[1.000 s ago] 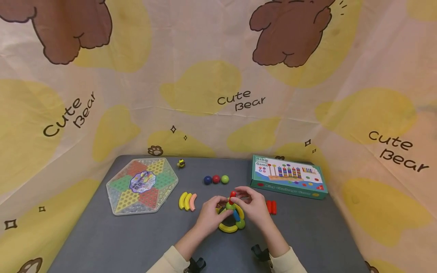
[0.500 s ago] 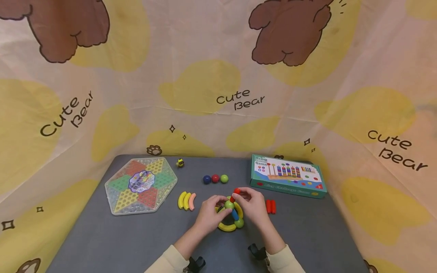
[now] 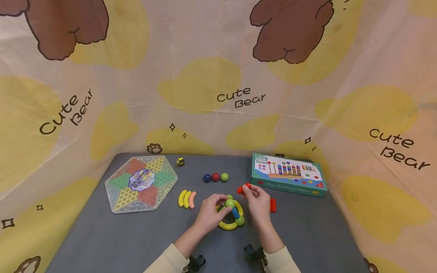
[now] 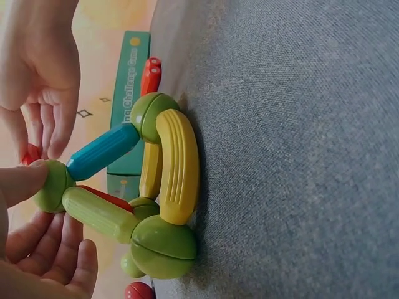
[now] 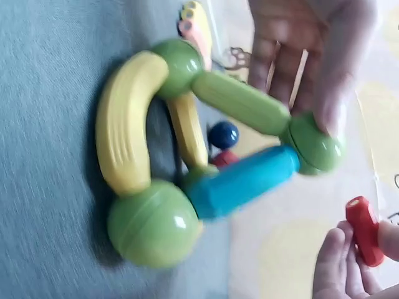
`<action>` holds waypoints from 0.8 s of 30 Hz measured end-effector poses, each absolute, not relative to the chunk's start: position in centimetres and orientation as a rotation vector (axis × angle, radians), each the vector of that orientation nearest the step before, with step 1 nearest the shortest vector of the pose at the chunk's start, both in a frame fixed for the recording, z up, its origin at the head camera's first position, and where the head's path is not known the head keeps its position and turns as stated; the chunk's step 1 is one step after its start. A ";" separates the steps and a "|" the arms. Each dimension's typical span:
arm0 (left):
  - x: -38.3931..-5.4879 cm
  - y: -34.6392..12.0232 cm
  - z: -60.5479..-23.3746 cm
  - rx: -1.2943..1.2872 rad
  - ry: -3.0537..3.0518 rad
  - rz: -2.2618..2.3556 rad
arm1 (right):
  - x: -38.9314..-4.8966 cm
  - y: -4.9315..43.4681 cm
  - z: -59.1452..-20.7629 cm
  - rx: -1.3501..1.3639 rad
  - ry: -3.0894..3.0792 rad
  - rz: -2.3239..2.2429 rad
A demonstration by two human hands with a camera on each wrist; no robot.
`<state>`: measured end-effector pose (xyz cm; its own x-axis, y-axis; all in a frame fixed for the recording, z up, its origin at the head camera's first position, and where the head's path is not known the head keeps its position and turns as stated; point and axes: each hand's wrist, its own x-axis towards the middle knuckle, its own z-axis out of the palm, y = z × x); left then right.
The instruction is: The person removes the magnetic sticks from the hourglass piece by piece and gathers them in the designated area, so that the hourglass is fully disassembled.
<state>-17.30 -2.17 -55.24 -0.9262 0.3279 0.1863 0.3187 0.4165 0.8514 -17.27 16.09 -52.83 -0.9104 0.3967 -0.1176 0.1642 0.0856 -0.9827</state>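
Note:
A small frame of toy sticks and green balls stands on the table. Its base has yellow curved sticks joined by balls, and a blue stick, a light green stick and a partly hidden red one slope up to a top green ball. My left hand pinches that top ball between thumb and fingers. To its right, my right hand pinches a short red stick, apart from the frame; a hole shows in one end.
Beyond the frame lie blue, red and green balls. Left are yellow and pink curved sticks and a hexagonal board. Red sticks and a green game box are right; a bee figure stands at the back.
The red stick stood upright on the top ball, then tilted right; now it is off the ball, drawn right in my right hand. My left hand stays on the ball.

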 end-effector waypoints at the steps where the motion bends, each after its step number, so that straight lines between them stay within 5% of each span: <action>1: -17.3 -2.2 -55.2 0.599 2.632 1.587 | -17.4 16.3 -52.7 -0.585 -2.159 1.933; 24: -16.6 -1.4 -54.2 0.660 2.770 1.377 | -17.5 26.8 -53.2 -0.552 -2.660 1.525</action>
